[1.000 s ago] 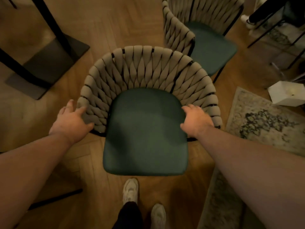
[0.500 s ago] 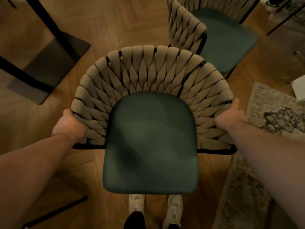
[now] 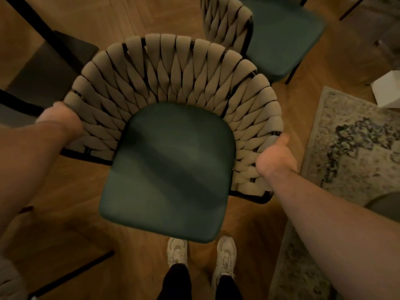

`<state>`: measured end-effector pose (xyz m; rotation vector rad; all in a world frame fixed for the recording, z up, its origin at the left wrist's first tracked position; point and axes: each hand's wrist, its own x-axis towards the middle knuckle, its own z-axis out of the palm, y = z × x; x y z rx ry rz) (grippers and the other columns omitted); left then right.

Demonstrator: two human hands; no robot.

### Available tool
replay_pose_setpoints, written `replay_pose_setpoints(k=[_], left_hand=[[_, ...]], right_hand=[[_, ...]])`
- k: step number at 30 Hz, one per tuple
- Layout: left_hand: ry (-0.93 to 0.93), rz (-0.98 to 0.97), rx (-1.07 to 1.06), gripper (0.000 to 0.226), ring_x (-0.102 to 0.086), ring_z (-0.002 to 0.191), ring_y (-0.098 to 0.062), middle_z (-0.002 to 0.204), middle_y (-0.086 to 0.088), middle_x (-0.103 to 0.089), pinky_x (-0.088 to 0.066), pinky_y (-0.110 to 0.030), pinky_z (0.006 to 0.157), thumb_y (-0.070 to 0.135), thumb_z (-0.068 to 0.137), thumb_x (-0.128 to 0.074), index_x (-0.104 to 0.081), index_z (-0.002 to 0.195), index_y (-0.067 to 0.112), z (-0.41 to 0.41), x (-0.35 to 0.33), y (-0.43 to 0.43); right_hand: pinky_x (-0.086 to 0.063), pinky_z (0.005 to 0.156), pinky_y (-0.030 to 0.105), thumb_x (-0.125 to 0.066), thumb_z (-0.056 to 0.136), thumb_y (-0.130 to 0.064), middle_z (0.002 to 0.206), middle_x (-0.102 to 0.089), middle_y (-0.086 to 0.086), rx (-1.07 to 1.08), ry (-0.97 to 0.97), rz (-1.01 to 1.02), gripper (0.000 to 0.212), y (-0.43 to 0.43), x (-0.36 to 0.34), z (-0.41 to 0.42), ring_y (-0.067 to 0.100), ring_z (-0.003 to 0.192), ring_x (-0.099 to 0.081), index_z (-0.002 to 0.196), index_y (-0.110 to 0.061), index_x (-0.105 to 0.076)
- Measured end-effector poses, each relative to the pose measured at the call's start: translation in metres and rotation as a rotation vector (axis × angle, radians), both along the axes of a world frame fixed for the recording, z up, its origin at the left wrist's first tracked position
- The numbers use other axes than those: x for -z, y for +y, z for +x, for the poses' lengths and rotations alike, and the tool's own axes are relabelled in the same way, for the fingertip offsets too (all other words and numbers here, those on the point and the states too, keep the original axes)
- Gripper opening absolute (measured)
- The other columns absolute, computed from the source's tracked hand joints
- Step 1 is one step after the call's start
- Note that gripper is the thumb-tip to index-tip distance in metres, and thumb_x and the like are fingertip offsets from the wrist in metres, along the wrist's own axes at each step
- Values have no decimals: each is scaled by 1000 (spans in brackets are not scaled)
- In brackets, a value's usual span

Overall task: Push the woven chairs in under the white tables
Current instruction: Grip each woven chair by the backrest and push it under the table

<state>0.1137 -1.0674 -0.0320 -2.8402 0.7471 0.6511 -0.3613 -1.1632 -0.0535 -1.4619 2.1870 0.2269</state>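
While you are holding the woven chair (image 3: 173,87) at the centre of the frame, your left hand (image 3: 59,119) is gripping the left end of its curved back. Your right hand (image 3: 277,158) is gripping the right end, thumb lying on the weave and the other fingers hiding behind it. The left one is blurring, so its fingers are not showing clearly. No white table top is showing, only a black table base (image 3: 52,68) at the upper left, and the chair is standing beside it, not yet under anything.

You are risking a few things here. The back is sitting very close to the second woven chair (image 3: 225,24) at the upper right; whether they are touching I cannot tell, and swinging that way is likely catching the two together. Steering left without looking is inviting a leg to strike the base plate or ride up onto it. The rug (image 3: 357,148) is lying at the right, near the chair's right side, so a dragging leg is liable to be snagging its edge. Your shoes (image 3: 225,250) are standing just below the front of the green seat (image 3: 168,169), so pulling back is endangering your shins.

No brand, label or writing is showing legibly anywhere
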Motion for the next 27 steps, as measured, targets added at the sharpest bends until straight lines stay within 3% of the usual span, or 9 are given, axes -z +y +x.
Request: replay_pose_setpoints(k=[3,9,12,15,17,20,23,27], left_hand=[[18,32,41,49,-54,123,-56,135,-38,-51,-48,-64,107,12,105,-59,-42,144,-11,5,-4,-11],[-5,-16,37,72,-39,139,-55,152,-36,-35,-38,-61,115,20,104,-61,-21,158,-8,2,-12,-17],[-11,-40,67,90,-34,144,-53,158,-32,-31,-35,-59,119,26,98,-70,-15,162,-5,4,-9,-14],[-20,-8,97,111,-19,154,-51,171,-26,-16,-26,-60,125,46,94,-74,-4,167,3,-4,-3,-10],[-10,37,142,109,-7,158,-51,175,-24,-4,-20,-63,127,59,93,-69,-9,169,11,-22,-1,-11],[129,-60,311,96,-21,158,-42,174,-20,-19,-28,-56,126,55,93,-72,-27,167,14,-74,6,-19],[367,-189,375,93,-40,152,-32,168,-13,-38,-36,-42,123,54,94,-74,-30,167,16,-157,11,-26],[661,-289,383,102,-49,146,-30,161,-9,-48,-45,-44,116,71,86,-73,-30,166,25,-285,15,-35]], right_hand=[[-50,89,51,-55,105,-17,137,-59,25,43,-47,13,68,18,0,2,46,121,-61,159,-17,-14],[-50,76,42,-58,103,-15,129,-61,20,128,-141,52,73,66,6,11,40,105,-64,159,-21,-12],[-40,61,34,-55,103,-13,130,-62,21,154,-145,57,73,85,12,16,38,97,-63,160,-21,-10],[-43,69,38,-55,104,-17,131,-62,23,167,-155,58,70,91,12,18,42,103,-65,158,-20,-10],[-42,71,39,-54,106,-20,130,-62,23,154,-179,53,67,91,10,18,40,102,-64,158,-19,-11],[-42,69,38,-52,107,-25,124,-63,21,157,-226,45,61,90,9,15,35,91,-60,156,-18,-15],[-48,77,42,-55,107,-27,110,-61,12,183,-303,41,60,90,8,11,30,85,-57,154,-21,-18],[-57,88,52,-61,105,-27,104,-59,7,231,-432,54,60,93,-1,5,32,91,-63,151,-26,-24]])
